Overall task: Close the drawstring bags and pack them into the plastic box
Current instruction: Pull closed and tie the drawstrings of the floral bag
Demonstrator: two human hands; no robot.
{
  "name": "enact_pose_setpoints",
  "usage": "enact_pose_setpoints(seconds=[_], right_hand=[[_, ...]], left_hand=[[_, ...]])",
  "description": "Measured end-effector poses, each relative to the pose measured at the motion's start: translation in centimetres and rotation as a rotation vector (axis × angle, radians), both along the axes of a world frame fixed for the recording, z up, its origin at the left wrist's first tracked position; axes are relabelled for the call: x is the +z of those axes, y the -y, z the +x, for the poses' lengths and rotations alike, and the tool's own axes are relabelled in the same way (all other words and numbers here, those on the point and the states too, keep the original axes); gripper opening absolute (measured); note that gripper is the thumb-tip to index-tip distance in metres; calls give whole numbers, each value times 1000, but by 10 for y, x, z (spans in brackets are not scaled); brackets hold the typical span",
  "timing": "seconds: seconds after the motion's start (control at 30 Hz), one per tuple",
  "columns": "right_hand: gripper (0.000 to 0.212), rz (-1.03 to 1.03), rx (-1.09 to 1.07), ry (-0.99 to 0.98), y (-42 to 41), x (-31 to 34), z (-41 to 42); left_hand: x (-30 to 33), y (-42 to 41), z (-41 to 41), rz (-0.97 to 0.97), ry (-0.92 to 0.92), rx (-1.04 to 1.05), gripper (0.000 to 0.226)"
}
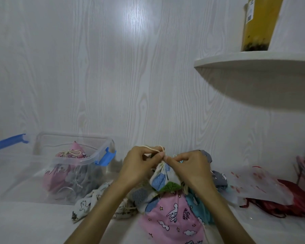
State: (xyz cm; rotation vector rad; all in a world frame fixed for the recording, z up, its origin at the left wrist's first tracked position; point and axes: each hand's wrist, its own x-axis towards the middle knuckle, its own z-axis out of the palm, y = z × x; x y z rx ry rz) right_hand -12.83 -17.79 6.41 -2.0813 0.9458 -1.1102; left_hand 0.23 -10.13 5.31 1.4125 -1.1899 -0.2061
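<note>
i see the left hand (139, 166) and right hand (188, 168) both pinching the cream drawstring (155, 147) of a white-and-blue patchwork bag (163, 176), held above a pink bag (173, 215) printed "cute unicorn". left of that pink bag, the plastic box (74, 166) holds closed bags.

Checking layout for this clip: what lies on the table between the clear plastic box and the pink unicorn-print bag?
Head view: a cream animal-print drawstring bag, lying loose between the clear plastic box and pink unicorn-print bag.
</note>
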Motion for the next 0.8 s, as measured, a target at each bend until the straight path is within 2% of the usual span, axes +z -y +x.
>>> enact_pose_setpoints(seconds=[0.13, 0.23, 0.3, 0.43, 0.47, 0.53, 0.6, 0.67, 0.73, 0.8], right_hand=[[18, 97, 165, -99, 1, 9, -7], [42, 127, 311, -268, 2, 14, -14], [52, 51, 293, -334, 0, 15, -14], [48, -28, 234, -268, -2, 15, -10], [47, -27, 236, -260, -1, 14, -10], [44, -32, 248, -257, -1, 13, -11], [40, -43, 257, -244, -2, 13, -11], [30, -55, 249, -223, -4, 12, -11], [26, -78, 238, -210, -5, 11, -10], [36, -104, 254, -200, -8, 12, -11]], left_hand=[[-1, 0, 7, -77, 100, 137, 5], [3, -2, 10, -115, 89, 132, 7], [3, -2, 13, -82, 98, 89, 8], [1, -4, 22, 84, 311, 64, 40], [2, -5, 23, 91, 344, 60, 43], [2, -7, 24, 60, 355, 67, 37], [4, -8, 24, 13, 340, 62, 21], [8, -9, 17, -45, 238, 24, 12], [14, -11, 7, -98, 49, -57, 15], [18, -13, 0, -121, -67, -108, 19]])
